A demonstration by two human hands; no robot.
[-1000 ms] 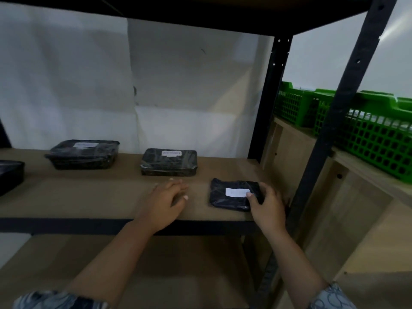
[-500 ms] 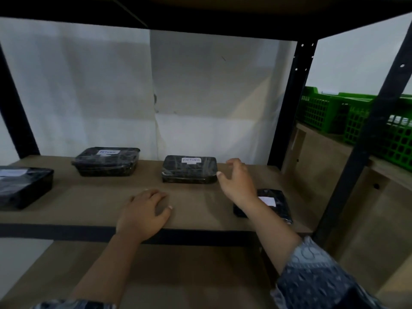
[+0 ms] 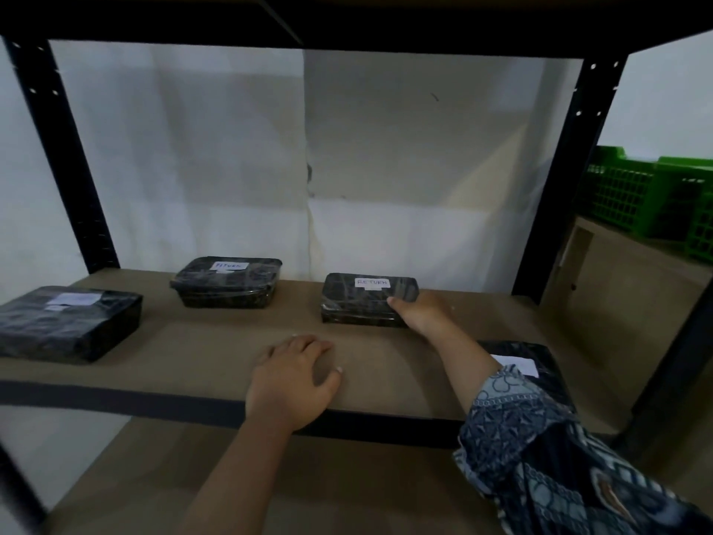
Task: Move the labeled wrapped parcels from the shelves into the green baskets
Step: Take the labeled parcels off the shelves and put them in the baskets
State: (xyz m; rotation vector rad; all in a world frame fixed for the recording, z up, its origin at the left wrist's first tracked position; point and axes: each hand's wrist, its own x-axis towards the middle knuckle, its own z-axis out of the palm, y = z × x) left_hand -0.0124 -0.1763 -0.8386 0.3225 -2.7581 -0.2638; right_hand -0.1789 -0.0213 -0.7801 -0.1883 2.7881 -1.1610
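Observation:
Several black wrapped parcels with white labels lie on the brown shelf (image 3: pixel 193 353). My right hand (image 3: pixel 422 312) wraps the right end of the middle parcel (image 3: pixel 362 303), labelled RETURN, with the thumb on its top; the parcel rests on the shelf. My left hand (image 3: pixel 293 380) lies flat on the shelf's front edge, fingers spread, holding nothing. Another RETURN parcel (image 3: pixel 227 281) sits further left at the back. A larger parcel (image 3: pixel 65 322) is at the far left. A flat parcel (image 3: pixel 528 364) lies at the front right, partly hidden by my right sleeve. Green baskets (image 3: pixel 648 198) stand at the far right.
Black metal uprights (image 3: pixel 567 179) frame the shelf, with a dark shelf close overhead. A white sheet covers the back. The baskets rest on a wooden cabinet (image 3: pixel 625 287) beyond the right upright. A lower brown shelf (image 3: pixel 347 488) shows beneath my arms.
My right hand left the flat front-right parcel and reached back to the middle RETURN parcel, closing on its right end. The view swung left. My left hand stayed on the shelf edge.

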